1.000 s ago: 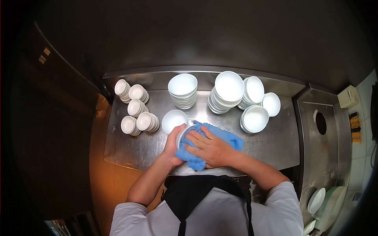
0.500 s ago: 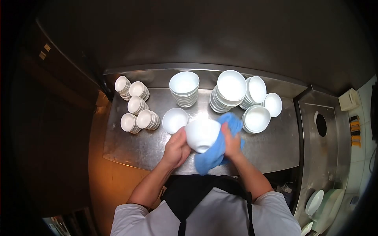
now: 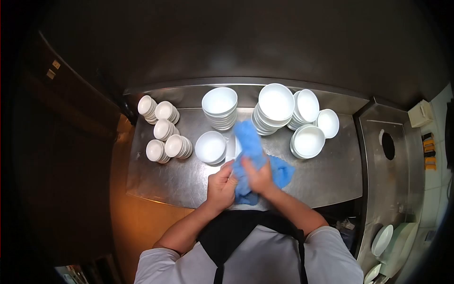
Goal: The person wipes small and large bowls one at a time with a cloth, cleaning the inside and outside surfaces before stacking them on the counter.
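Note:
My left hand (image 3: 221, 189) is closed on the edge of a white bowl (image 3: 231, 149), most of which the blue cloth (image 3: 248, 137) covers. My right hand (image 3: 259, 176), smeared by motion, presses that cloth against the bowl, and the loose end hangs to the right. Just beyond my left hand stands a small stack of white bowls (image 3: 211, 147). Farther back is a tall stack of white bowls (image 3: 220, 102), with another tall stack (image 3: 275, 103) to its right.
Several stacks of small white cups (image 3: 165, 110) stand at the left of the steel counter (image 3: 163, 182). More bowl stacks (image 3: 308, 141) are at the right. A sink unit (image 3: 378, 189) adjoins the counter, with a white plate (image 3: 382, 240) near its front.
The bowl has turned, and the cloth now covers most of it. My right hand has moved left and inward, close to my left hand, which has shifted slightly right.

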The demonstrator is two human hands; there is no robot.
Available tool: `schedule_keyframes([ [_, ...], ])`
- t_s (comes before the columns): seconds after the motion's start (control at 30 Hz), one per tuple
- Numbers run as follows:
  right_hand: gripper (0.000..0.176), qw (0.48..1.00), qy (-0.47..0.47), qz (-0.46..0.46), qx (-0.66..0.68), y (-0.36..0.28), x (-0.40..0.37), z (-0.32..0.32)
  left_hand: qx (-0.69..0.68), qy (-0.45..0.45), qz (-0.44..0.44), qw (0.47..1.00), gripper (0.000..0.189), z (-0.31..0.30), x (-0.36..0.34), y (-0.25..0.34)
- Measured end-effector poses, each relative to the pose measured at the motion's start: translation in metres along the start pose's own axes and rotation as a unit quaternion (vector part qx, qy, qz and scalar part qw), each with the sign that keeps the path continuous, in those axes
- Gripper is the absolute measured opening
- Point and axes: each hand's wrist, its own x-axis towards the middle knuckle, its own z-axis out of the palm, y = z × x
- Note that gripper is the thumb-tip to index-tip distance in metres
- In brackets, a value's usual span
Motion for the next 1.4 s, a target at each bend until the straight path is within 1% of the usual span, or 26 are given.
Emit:
schedule_keyframes([
  [0.03,0.042,0.987,-0.009,0.084,0.134,0.003,0.004,-0.004,0.096,-0.027,0.097,0.99,0.021,-0.003,0.0,0.001],
  [0.07,0.038,0.95,-0.018,0.164,0.264,0.003,0.013,-0.015,0.188,-0.055,0.195,0.961,0.02,-0.007,0.005,0.003],
  [0.1,0.036,0.891,-0.026,0.239,0.385,0.007,0.018,-0.025,0.277,-0.083,0.29,0.913,0.02,-0.008,0.01,0.005],
  [0.13,0.034,0.872,-0.065,0.246,0.418,0.018,0.019,-0.027,0.278,-0.075,0.309,0.907,0.019,-0.005,0.013,0.006],
  [0.17,0.032,0.893,-0.041,0.243,0.377,0.026,0.012,-0.027,0.316,-0.057,0.318,0.892,0.02,-0.006,0.016,0.006],
  [0.23,0.029,0.925,0.003,0.238,0.295,0.014,0.005,-0.013,0.394,-0.016,0.329,0.858,0.023,-0.011,0.024,0.008],
  [0.27,0.028,0.943,-0.015,0.22,0.249,0.015,0.0,-0.013,0.43,0.014,0.326,0.842,0.025,-0.012,0.027,0.012],
  [0.33,0.025,0.97,-0.051,0.177,0.158,0.016,-0.009,-0.015,0.476,0.059,0.295,0.827,0.022,-0.024,0.03,0.007],
  [0.37,0.025,0.966,-0.04,0.186,0.175,0.011,-0.009,-0.02,0.497,0.08,0.28,0.817,0.021,-0.031,0.033,0.001],
  [0.4,0.024,0.962,-0.027,0.194,0.191,0.0,-0.01,-0.027,0.533,0.101,0.297,0.786,0.021,-0.039,0.035,-0.008],
  [0.43,0.024,0.956,-0.013,0.204,0.209,-0.005,-0.011,-0.034,0.553,0.108,0.294,0.772,0.021,-0.044,0.036,-0.016],
  [0.53,0.027,0.939,0.012,0.216,0.266,0.009,-0.008,-0.056,0.594,0.124,0.298,0.737,0.02,-0.05,0.043,-0.033],
  [0.63,0.029,0.932,-0.014,0.216,0.291,0.006,-0.009,-0.072,0.611,0.114,0.269,0.736,0.019,-0.044,0.042,-0.043],
  [0.73,0.032,0.927,-0.017,0.223,0.302,0.006,-0.007,-0.084,0.612,0.117,0.249,0.741,0.018,-0.039,0.041,-0.05],
  [0.83,0.034,0.939,-0.002,0.205,0.276,0.015,-0.008,-0.093,0.621,0.087,0.215,0.749,0.02,-0.038,0.038,-0.051],
  [0.87,0.034,0.934,0.0,0.215,0.286,0.018,-0.009,-0.095,0.638,0.055,0.163,0.75,0.027,-0.04,0.036,-0.05],
  [0.97,0.035,0.93,0.007,0.23,0.288,0.019,-0.01,-0.095,0.587,0.083,0.235,0.77,0.041,-0.035,0.045,-0.03],
  [1.0,0.039,0.933,0.016,0.222,0.282,0.024,-0.011,-0.091,0.563,0.093,0.258,0.78,0.046,-0.031,0.048,-0.025],
  [1.03,0.043,0.938,0.007,0.226,0.263,0.031,-0.015,-0.091,0.549,0.093,0.282,0.781,0.046,-0.028,0.058,-0.017],
  [1.1,0.053,0.949,-0.018,0.227,0.219,0.043,-0.016,-0.089,0.516,0.101,0.338,0.781,0.047,-0.029,0.1,0.011],
  [1.13,0.058,0.952,-0.03,0.244,0.181,0.034,-0.014,-0.085,0.55,0.092,0.313,0.769,0.042,-0.028,0.117,0.022],
  [1.2,0.055,0.947,-0.004,0.277,0.159,0.041,-0.015,-0.078,0.61,0.081,0.262,0.743,0.035,-0.02,0.149,0.04],
  [1.23,0.054,0.945,0.007,0.294,0.146,0.045,-0.014,-0.076,0.631,0.033,0.179,0.754,0.031,-0.02,0.16,0.046],
  [1.3,0.06,0.972,0.009,0.225,0.061,0.055,-0.017,-0.074,0.647,-0.069,0.002,0.759,0.028,-0.02,0.173,0.049],
  [1.33,0.063,0.978,0.0,0.209,0.011,0.062,-0.014,-0.075,0.63,-0.059,0.039,0.774,0.023,-0.026,0.175,0.039],
  [1.4,0.068,0.969,-0.029,0.245,0.022,0.066,-0.01,-0.079,0.574,-0.047,0.064,0.815,0.022,-0.031,0.176,0.038],
])
